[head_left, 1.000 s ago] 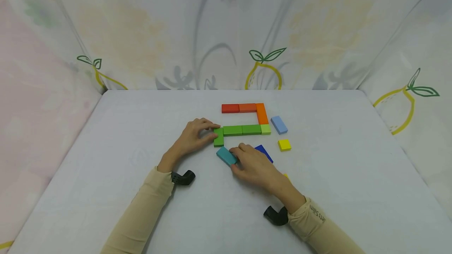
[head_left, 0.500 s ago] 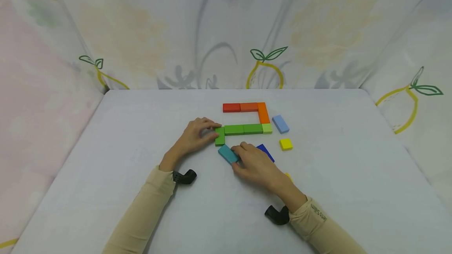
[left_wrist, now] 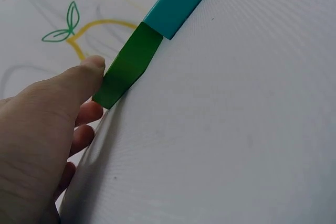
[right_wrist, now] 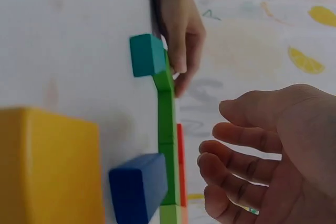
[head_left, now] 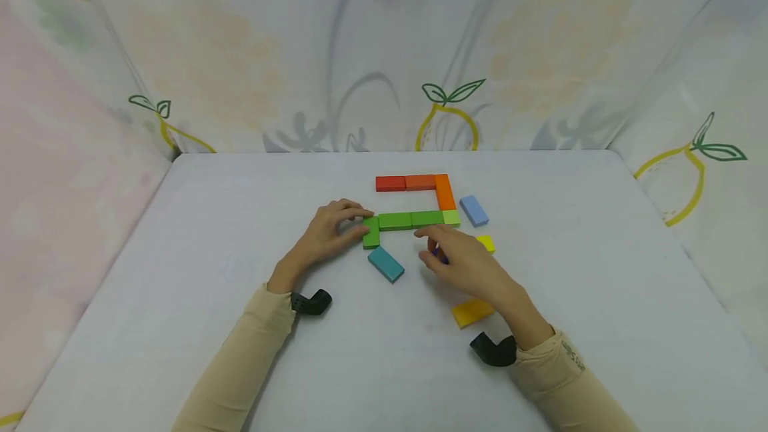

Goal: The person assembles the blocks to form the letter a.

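Observation:
My left hand (head_left: 329, 232) holds the upright green block (head_left: 371, 233) at the left end of a row, its thumb and index finger at the block's left side and far end. In the left wrist view the thumb lies against that block's edge. Just below it, the teal block (head_left: 386, 264) lies slanted, near corner pointing right. My right hand (head_left: 468, 265) hovers with loosely bent fingers and nothing between them. Beneath it a dark blue block (right_wrist: 139, 182) is mostly hidden in the head view but plain in the right wrist view.
Two green blocks (head_left: 411, 220) and a light green square (head_left: 451, 218) continue the row, joining an orange block (head_left: 445, 192) and red blocks (head_left: 391, 183) above. Loose to the right lie a light blue block (head_left: 474, 211), a yellow square (head_left: 486, 243) and a yellow-orange block (head_left: 472, 313).
My right hand has let go of the teal block and moved right, over the dark blue block. The yellow-orange block now shows more. My left hand stays on the green block.

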`<state>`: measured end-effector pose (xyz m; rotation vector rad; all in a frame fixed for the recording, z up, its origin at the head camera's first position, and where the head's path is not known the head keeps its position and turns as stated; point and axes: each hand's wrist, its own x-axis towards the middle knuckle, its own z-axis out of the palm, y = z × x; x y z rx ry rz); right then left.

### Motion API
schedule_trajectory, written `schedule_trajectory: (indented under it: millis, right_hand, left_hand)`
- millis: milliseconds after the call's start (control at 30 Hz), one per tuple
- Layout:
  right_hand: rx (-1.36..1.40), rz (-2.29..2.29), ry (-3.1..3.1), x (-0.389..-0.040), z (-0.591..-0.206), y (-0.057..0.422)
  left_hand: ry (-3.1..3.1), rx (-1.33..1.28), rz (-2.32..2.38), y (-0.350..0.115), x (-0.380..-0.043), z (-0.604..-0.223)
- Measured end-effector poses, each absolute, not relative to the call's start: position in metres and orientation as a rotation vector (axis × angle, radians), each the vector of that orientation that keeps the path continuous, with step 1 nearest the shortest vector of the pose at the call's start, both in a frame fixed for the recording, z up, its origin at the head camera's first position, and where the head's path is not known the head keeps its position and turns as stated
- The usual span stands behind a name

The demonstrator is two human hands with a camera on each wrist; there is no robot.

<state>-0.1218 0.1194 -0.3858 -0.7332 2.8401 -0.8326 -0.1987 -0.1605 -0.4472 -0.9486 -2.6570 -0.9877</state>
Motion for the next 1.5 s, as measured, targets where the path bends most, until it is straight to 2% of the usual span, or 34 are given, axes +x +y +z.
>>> schedule_trajectory:
  millis: [333,733,1067,1500]
  right_hand:
    - [-0.54,-0.731,2.748,-0.132,-0.382,0.146]
    - [-0.519,-0.589,2.737,-0.132,-0.39,0.142]
    - [-0.646,-0.624,2.707,-0.13,-0.391,0.139]
    - [-0.745,-0.597,2.691,-0.129,-0.392,0.136]
  left_hand:
    - [-2.482,-0.928,-1.066,-0.155,-0.191,-0.446]
    - [-2.315,-1.214,-0.982,-0.137,-0.173,-0.444]
    - [-2.358,-1.4,-0.833,-0.12,-0.164,-0.439]
    - [-2.414,-1.448,-0.779,-0.12,-0.164,-0.444]
